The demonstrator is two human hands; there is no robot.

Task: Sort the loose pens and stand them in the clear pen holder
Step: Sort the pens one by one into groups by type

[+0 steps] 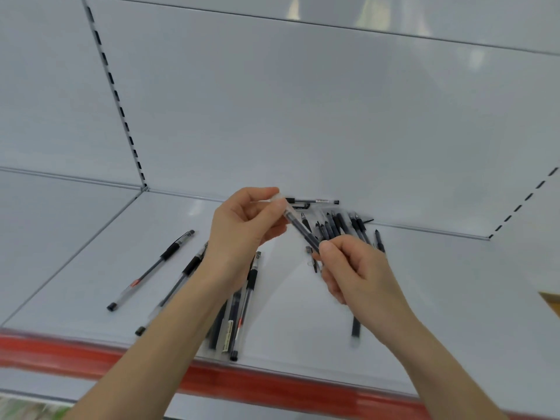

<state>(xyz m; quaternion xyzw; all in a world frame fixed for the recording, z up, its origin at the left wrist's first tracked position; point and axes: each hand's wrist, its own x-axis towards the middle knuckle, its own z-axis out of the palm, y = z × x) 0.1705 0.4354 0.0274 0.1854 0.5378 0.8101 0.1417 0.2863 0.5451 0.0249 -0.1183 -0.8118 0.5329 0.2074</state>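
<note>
Both hands hold one dark pen (300, 230) with a clear cap above the white shelf (91, 268). My left hand (242, 228) pinches its capped upper end; my right hand (354, 268) grips its lower end. Behind them a bunch of dark pens (342, 225) stands tips-up, fanned out; the clear pen holder around them is hard to make out. Several loose pens lie on the shelf: one at the left (151, 269), more under my left forearm (245, 304), one under my right wrist (356, 330), one against the back wall (315, 201).
A white back panel (303, 116) with slotted uprights closes the shelf behind. A red price strip (91, 356) runs along the front edge. A yellowish object (551, 301) shows at the right edge.
</note>
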